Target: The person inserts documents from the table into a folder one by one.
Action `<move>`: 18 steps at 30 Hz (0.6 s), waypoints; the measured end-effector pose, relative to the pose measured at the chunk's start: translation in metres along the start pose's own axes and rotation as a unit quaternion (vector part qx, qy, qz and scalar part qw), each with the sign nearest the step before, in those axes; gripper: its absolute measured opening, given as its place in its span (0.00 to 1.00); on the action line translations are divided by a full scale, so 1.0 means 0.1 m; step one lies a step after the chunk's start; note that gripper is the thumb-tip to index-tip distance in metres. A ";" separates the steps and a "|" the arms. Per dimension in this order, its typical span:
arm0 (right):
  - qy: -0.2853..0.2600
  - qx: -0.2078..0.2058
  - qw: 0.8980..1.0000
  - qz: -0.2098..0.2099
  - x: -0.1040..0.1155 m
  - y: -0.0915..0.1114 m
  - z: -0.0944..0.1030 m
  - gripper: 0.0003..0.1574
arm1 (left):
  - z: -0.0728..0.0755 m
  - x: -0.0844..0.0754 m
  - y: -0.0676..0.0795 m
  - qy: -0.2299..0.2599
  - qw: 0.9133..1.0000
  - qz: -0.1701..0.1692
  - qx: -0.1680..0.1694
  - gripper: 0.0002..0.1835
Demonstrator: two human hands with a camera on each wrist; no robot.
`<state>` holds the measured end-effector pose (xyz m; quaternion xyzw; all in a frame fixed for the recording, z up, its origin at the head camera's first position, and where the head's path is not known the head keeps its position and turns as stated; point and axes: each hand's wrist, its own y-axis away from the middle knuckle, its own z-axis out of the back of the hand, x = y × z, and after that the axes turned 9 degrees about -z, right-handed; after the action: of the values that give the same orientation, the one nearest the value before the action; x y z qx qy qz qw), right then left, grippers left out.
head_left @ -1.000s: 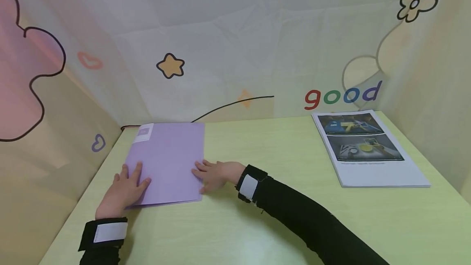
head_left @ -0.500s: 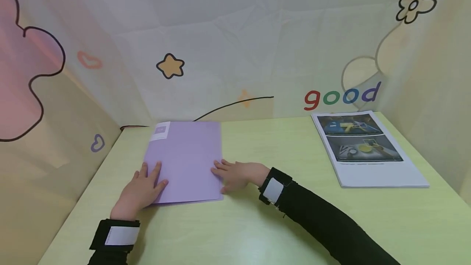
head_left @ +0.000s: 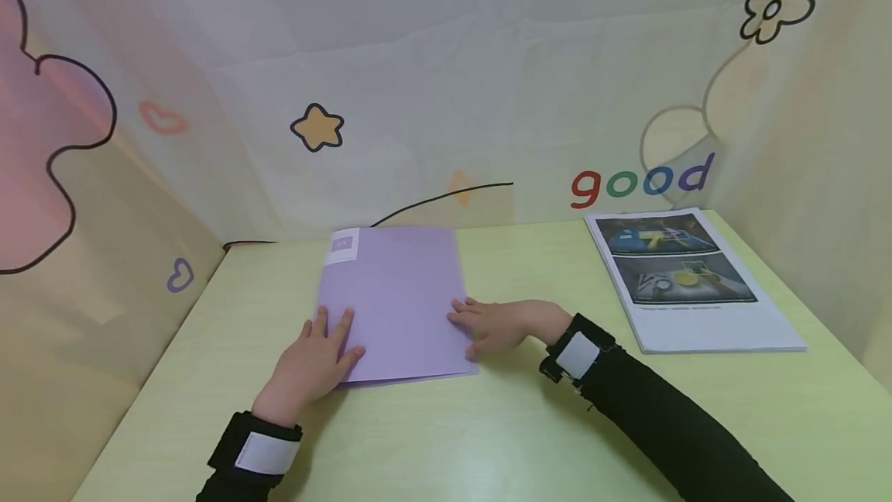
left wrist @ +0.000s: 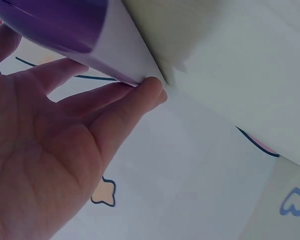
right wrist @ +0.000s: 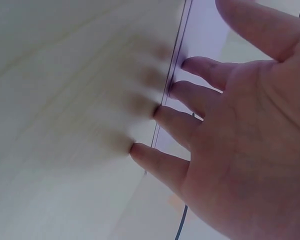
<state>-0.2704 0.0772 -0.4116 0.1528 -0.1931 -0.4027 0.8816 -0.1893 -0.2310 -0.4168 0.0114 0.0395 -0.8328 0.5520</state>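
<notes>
A purple paper folder (head_left: 397, 300) lies flat near the middle of the table, a white label (head_left: 342, 245) at its upper left corner. At its lower left edge my left hand (head_left: 310, 366) rests with spread fingers on the cover. In the left wrist view the folder (left wrist: 55, 25) bends upward near the thumb and fingertips. Across from it, my right hand (head_left: 498, 325) touches the right edge with extended fingers. The right wrist view shows those fingertips (right wrist: 180, 90) spaced along the folder's edge and the tabletop.
A stack of printed sheets (head_left: 711, 328) with two photos on top lies at the table's right side. Behind the pale wooden table (head_left: 432, 440) hangs a white printed curtain (head_left: 418, 99), which also closes off both sides.
Both hands have slid the purple folder to the right across the table, away from the left edge. The sheet stack stays in place.
</notes>
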 end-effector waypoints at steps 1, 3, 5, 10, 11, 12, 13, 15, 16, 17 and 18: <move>-0.007 0.002 1.000 0.001 -0.04 0.03 0.00 0.46 | 0.00 -0.03 -0.01 -0.001 1.000 -0.004 0.000 0.35; -0.021 0.006 1.000 0.002 -0.10 0.09 0.00 0.46 | 0.01 -0.10 -0.03 0.000 1.000 -0.012 0.000 0.35; -0.033 0.010 0.999 -0.003 -0.15 0.15 -0.01 0.46 | 0.02 -0.17 -0.06 0.003 1.000 -0.018 0.001 0.35; -0.055 0.012 0.998 -0.019 -0.26 0.29 -0.04 0.46 | 0.02 -0.33 -0.13 0.005 0.999 -0.036 0.003 0.35; -0.056 0.011 0.998 -0.022 -0.28 0.32 -0.04 0.46 | 0.02 -0.35 -0.15 0.005 0.999 -0.040 0.002 0.35; -0.057 0.011 0.998 -0.024 -0.30 0.35 -0.04 0.46 | 0.01 -0.37 -0.17 0.006 0.999 -0.043 0.000 0.35; -0.059 0.009 0.998 -0.024 -0.32 0.38 -0.05 0.46 | 0.01 -0.40 -0.18 0.005 0.999 -0.047 -0.002 0.35; -0.060 0.006 0.998 -0.028 -0.36 0.43 -0.05 0.46 | -0.01 -0.44 -0.22 0.001 0.999 -0.054 -0.005 0.35; -0.061 0.005 0.998 -0.030 -0.37 0.46 -0.05 0.46 | -0.02 -0.46 -0.23 -0.001 0.998 -0.056 -0.005 0.36; -0.061 0.003 0.998 -0.032 -0.39 0.49 -0.06 0.46 | -0.03 -0.48 -0.25 -0.001 0.998 -0.058 -0.004 0.36; -0.062 0.001 0.997 -0.034 -0.40 0.52 -0.06 0.46 | -0.03 -0.51 -0.27 -0.001 0.998 -0.061 -0.004 0.36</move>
<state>-0.2581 0.1415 -0.4039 0.1349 -0.2428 -0.4413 0.8533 -0.1941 -0.1740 -0.4151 0.0056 0.0427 -0.8649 0.5001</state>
